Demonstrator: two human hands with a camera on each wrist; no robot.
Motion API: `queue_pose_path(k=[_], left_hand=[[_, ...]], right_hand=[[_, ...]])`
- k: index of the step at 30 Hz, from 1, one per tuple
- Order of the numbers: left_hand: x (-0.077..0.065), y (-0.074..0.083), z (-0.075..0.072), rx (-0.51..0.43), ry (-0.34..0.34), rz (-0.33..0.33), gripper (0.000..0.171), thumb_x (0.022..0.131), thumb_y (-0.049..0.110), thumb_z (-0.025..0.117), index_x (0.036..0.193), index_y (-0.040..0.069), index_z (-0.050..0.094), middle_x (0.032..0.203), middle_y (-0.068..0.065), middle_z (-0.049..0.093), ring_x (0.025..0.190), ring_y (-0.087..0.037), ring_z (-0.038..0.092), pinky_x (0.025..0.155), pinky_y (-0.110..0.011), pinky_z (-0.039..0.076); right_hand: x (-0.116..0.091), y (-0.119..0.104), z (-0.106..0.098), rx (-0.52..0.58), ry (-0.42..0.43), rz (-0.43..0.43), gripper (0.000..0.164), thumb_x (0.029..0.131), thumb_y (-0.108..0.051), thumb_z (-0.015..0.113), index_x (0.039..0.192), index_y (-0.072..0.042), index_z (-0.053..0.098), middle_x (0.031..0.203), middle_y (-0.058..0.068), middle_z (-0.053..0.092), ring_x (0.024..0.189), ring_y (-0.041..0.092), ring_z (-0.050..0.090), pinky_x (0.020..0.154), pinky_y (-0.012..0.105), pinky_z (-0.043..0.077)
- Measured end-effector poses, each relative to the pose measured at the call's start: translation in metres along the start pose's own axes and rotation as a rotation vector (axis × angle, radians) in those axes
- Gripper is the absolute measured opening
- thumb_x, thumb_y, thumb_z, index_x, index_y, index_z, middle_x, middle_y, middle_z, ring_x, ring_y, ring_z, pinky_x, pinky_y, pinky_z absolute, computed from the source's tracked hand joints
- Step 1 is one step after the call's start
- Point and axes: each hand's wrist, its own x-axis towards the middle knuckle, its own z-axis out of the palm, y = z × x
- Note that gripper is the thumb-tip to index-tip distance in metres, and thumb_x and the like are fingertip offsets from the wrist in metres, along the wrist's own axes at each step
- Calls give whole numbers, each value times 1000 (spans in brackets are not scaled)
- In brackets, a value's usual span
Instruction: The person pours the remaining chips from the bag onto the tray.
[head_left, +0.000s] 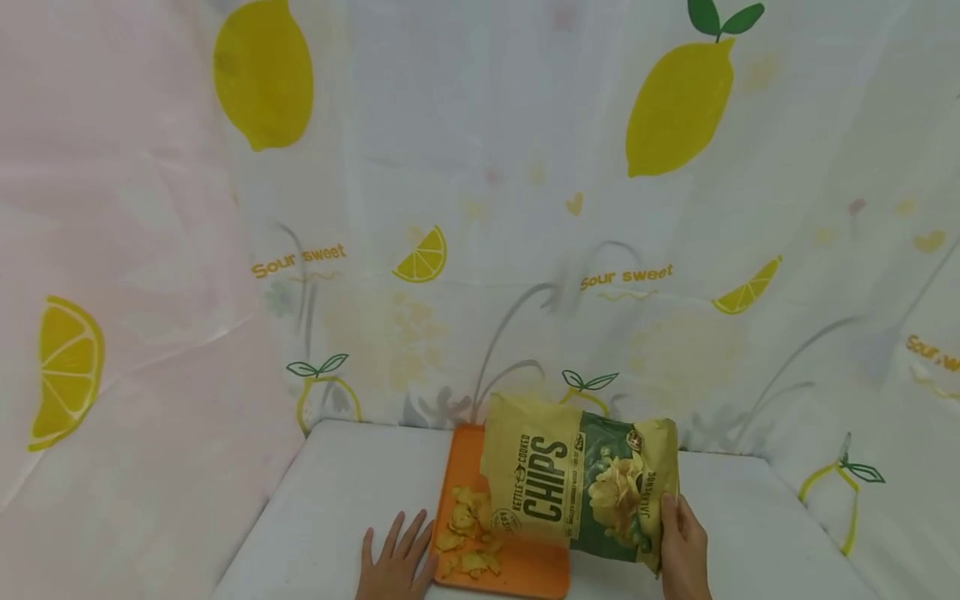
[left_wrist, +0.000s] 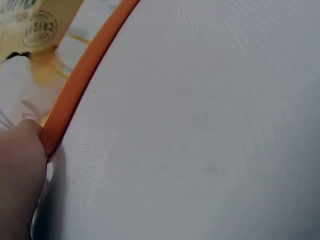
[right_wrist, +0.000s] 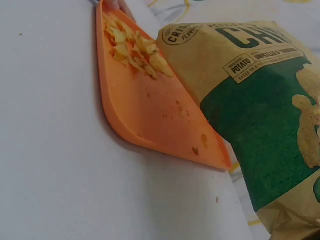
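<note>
A yellow and green chip bag (head_left: pixel 573 483) is tilted sideways above an orange tray (head_left: pixel 528 567). My right hand (head_left: pixel 685 546) grips the bag by its right end, thumb on the front. The bag's left end hangs over the tray, and its opening cannot be made out. Potato chips (head_left: pixel 468 533) lie heaped in the left part of the tray; crumbs dot the rest in the right wrist view. With fingers spread, my left hand (head_left: pixel 397 557) rests on the white table at the tray's left side. Its thumb (left_wrist: pixel 25 150) touches the orange rim in the left wrist view.
The white table (head_left: pixel 330 475) spreads out on both sides of the tray, with a few small crumbs on it. Behind it and to the sides hangs a pale curtain (head_left: pixel 487 167) printed with lemons and lettering.
</note>
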Motion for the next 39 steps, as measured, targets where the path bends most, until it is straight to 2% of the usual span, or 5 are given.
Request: queue_pose_path(k=[6,11,16,33,39], left_hand=[[-1,2,-2,-13,13,-8,52,86,66,28,130,43,43,139,18,41,131,-16,36,110,-54,11],[-2,2,-5,-3,32,7,53,86,67,29,130,42,44,139,17,43,131,-18,36,109,-54,13],[-1,2,-6,10,23,12,53,86,66,29,130,41,43,139,16,42,132,-19,36,109,-55,13],[2,0,0,0,34,-3,51,85,66,30,128,42,45,139,18,42,131,-17,37,109,-54,13],[1,0,-3,-4,-6,4,53,86,67,28,130,42,43,140,16,41,133,-18,35,109,-55,12]], right_hand=[[0,5,0,16,10,17,72,86,-63,24,144,-19,22,99,-26,47,78,-19,50,69,10,49],[0,2,0,-108,52,-41,61,87,-62,23,122,-16,43,87,-24,48,75,-13,50,64,12,49],[-2,-2,2,-25,95,-35,64,87,-61,25,131,-17,40,83,-28,50,73,-12,52,63,14,50],[1,6,3,60,86,-22,68,87,-60,27,141,-19,31,94,-29,48,79,-16,51,67,9,49],[1,1,2,95,87,-16,69,86,-61,26,143,-23,24,123,-9,46,84,-21,48,69,4,47]])
